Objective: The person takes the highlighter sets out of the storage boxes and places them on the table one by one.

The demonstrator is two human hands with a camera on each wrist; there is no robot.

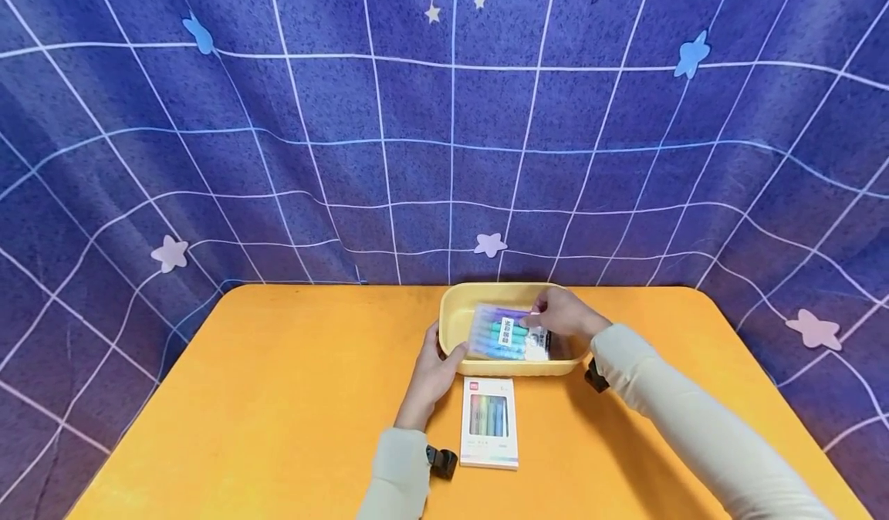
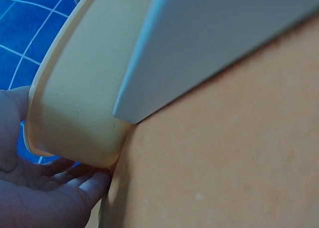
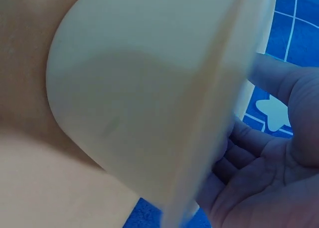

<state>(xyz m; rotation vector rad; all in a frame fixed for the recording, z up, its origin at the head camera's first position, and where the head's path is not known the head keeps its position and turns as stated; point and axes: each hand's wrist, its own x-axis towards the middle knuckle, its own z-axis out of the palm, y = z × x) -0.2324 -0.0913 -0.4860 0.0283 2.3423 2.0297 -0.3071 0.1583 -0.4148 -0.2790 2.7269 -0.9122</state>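
1. One orange table [image 1: 312,396] spreads beneath both hands.
2. Yellow tray [image 1: 514,367]: right of the left hand [image 1: 432,369], whose thumb and fingers grip its left end.
3. Clear pen pack [image 1: 495,342]: inside the tray, left of the right hand [image 1: 561,313], which seems to pinch its edge. Likely step: positioning this pack; next calls for a steady tray, gentle fingertips.
4. White pen box [image 1: 489,425]: right of the left wrist.

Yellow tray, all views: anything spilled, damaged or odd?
Nothing looks spilled or clearly damaged: the clear pen pack lies inside the yellow tray, the boxed pen set flat in front. One oddity: a faint dark smudge on the tray's outer wall, right wrist view; stain or dent, can't tell.
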